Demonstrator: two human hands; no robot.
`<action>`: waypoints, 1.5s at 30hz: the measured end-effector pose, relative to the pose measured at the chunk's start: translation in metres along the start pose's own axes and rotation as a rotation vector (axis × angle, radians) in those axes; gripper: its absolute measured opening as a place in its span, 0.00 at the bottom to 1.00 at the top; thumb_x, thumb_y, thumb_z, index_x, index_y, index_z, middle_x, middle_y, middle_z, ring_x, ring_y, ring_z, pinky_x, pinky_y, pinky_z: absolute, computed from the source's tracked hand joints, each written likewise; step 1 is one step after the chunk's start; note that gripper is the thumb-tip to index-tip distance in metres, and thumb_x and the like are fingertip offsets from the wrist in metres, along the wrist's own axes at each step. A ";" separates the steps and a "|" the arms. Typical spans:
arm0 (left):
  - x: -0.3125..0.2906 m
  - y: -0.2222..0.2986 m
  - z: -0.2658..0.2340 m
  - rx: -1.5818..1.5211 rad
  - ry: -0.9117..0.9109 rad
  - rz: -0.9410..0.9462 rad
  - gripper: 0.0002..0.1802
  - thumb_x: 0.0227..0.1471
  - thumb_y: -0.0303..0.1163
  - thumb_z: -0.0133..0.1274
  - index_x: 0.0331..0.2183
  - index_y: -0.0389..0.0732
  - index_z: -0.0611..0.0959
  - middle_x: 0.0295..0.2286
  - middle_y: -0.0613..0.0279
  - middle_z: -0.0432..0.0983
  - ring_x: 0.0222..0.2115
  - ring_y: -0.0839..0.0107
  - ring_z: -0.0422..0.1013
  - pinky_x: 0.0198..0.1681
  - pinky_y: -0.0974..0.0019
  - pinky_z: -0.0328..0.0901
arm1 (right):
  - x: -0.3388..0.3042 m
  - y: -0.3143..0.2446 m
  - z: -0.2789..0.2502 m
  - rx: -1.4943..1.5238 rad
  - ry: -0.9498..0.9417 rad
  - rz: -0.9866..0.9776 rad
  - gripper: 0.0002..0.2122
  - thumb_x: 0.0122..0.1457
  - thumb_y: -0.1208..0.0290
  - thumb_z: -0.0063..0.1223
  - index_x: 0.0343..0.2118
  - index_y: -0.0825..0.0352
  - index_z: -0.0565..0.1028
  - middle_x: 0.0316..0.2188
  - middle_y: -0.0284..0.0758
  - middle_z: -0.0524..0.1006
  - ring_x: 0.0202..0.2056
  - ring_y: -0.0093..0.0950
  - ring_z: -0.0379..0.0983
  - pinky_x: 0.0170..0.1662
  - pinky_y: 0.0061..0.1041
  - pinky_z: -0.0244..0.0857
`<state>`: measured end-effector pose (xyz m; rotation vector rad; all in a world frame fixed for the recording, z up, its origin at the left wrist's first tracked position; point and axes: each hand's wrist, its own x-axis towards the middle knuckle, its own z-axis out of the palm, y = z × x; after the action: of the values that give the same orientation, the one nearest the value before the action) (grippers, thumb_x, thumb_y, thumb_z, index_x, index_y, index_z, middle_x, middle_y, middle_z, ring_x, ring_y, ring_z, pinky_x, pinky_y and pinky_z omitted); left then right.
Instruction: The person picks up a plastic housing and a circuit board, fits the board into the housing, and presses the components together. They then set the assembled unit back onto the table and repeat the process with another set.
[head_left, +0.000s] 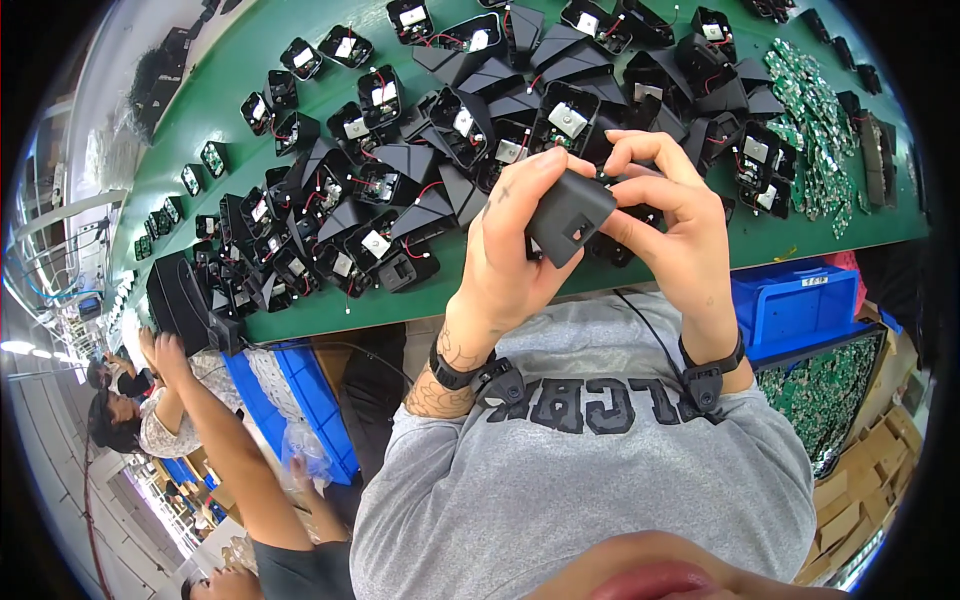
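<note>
My left hand (503,245) is closed round a black plastic housing (570,212), held tilted above the front edge of the green table. A small rectangular recess shows in the housing's near face. At its far right edge, my right hand (682,222) has its thumb and fingers bent together in a pinch; whatever lies between those fingertips is too small or hidden to name. Just beyond my hands sits an open black housing (567,118) with a pale block inside. Similar housings, several with red wires, lie crowded around it.
Green circuit boards (815,130) form a heap at the table's right. Blue bins (795,310) stand below the front edge, right and left. A co-worker's arm (225,430) reaches to the table at left, beside a large black case (178,305).
</note>
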<state>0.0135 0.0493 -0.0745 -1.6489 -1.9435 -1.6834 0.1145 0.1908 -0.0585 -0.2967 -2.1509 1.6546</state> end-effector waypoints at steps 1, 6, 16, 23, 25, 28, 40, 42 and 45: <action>-0.001 -0.001 0.001 -0.015 0.017 -0.010 0.39 0.45 0.14 0.52 0.56 0.38 0.54 0.38 0.42 0.72 0.36 0.63 0.73 0.39 0.62 0.68 | 0.000 -0.002 0.000 -0.040 0.004 -0.013 0.06 0.40 0.78 0.63 0.24 0.68 0.78 0.37 0.31 0.72 0.46 0.30 0.66 0.50 0.29 0.60; -0.004 -0.001 0.005 -0.045 0.069 -0.024 0.38 0.45 0.14 0.52 0.56 0.38 0.54 0.38 0.42 0.72 0.37 0.62 0.72 0.41 0.62 0.67 | 0.000 -0.007 -0.003 -0.146 -0.005 -0.044 0.06 0.41 0.77 0.62 0.24 0.68 0.78 0.36 0.30 0.71 0.45 0.30 0.65 0.49 0.30 0.60; -0.005 0.001 0.011 -0.045 0.160 -0.061 0.38 0.46 0.16 0.51 0.56 0.38 0.53 0.38 0.42 0.72 0.37 0.62 0.72 0.41 0.62 0.67 | -0.001 -0.006 0.002 -0.094 0.031 -0.020 0.06 0.41 0.81 0.62 0.24 0.71 0.78 0.37 0.34 0.70 0.52 0.37 0.64 0.54 0.36 0.60; -0.007 0.001 0.011 -0.011 0.154 -0.047 0.38 0.47 0.16 0.51 0.56 0.38 0.53 0.39 0.42 0.72 0.37 0.63 0.72 0.42 0.63 0.67 | -0.003 -0.007 0.002 -0.144 0.022 -0.035 0.05 0.41 0.80 0.62 0.24 0.70 0.78 0.37 0.33 0.70 0.52 0.37 0.64 0.53 0.35 0.59; -0.007 0.004 0.011 0.007 0.165 -0.070 0.38 0.47 0.16 0.51 0.56 0.38 0.53 0.39 0.42 0.72 0.37 0.64 0.72 0.42 0.63 0.67 | -0.005 -0.007 0.003 -0.180 0.043 -0.051 0.06 0.41 0.80 0.62 0.24 0.70 0.78 0.37 0.33 0.70 0.52 0.37 0.65 0.53 0.34 0.59; -0.008 0.006 0.012 0.002 0.174 -0.107 0.37 0.47 0.16 0.52 0.56 0.38 0.53 0.39 0.43 0.72 0.37 0.64 0.71 0.42 0.64 0.66 | -0.006 -0.007 0.005 -0.158 0.050 -0.030 0.05 0.41 0.80 0.62 0.24 0.70 0.77 0.37 0.33 0.70 0.52 0.36 0.64 0.53 0.34 0.59; -0.006 0.006 0.005 0.065 0.044 0.074 0.36 0.47 0.17 0.53 0.55 0.41 0.55 0.40 0.37 0.71 0.36 0.61 0.72 0.38 0.63 0.68 | -0.007 0.009 0.000 0.191 -0.016 0.087 0.06 0.42 0.78 0.63 0.26 0.69 0.79 0.35 0.32 0.71 0.41 0.26 0.68 0.45 0.23 0.61; -0.007 0.006 0.007 -0.020 0.076 -0.013 0.34 0.44 0.16 0.54 0.52 0.39 0.60 0.41 0.42 0.71 0.38 0.60 0.71 0.41 0.63 0.67 | -0.007 0.007 0.001 0.124 0.018 0.050 0.05 0.42 0.78 0.63 0.25 0.68 0.79 0.35 0.32 0.71 0.42 0.26 0.68 0.46 0.24 0.61; -0.007 0.013 0.018 -0.249 0.289 -0.248 0.36 0.48 0.16 0.50 0.56 0.35 0.53 0.40 0.47 0.70 0.40 0.66 0.69 0.45 0.64 0.65 | -0.008 0.005 0.007 0.039 0.082 -0.043 0.06 0.42 0.81 0.62 0.26 0.70 0.79 0.36 0.34 0.70 0.47 0.31 0.66 0.50 0.30 0.59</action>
<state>0.0353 0.0557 -0.0779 -1.1739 -1.9221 -2.1921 0.1176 0.1826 -0.0663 -0.2995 -2.0481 1.6302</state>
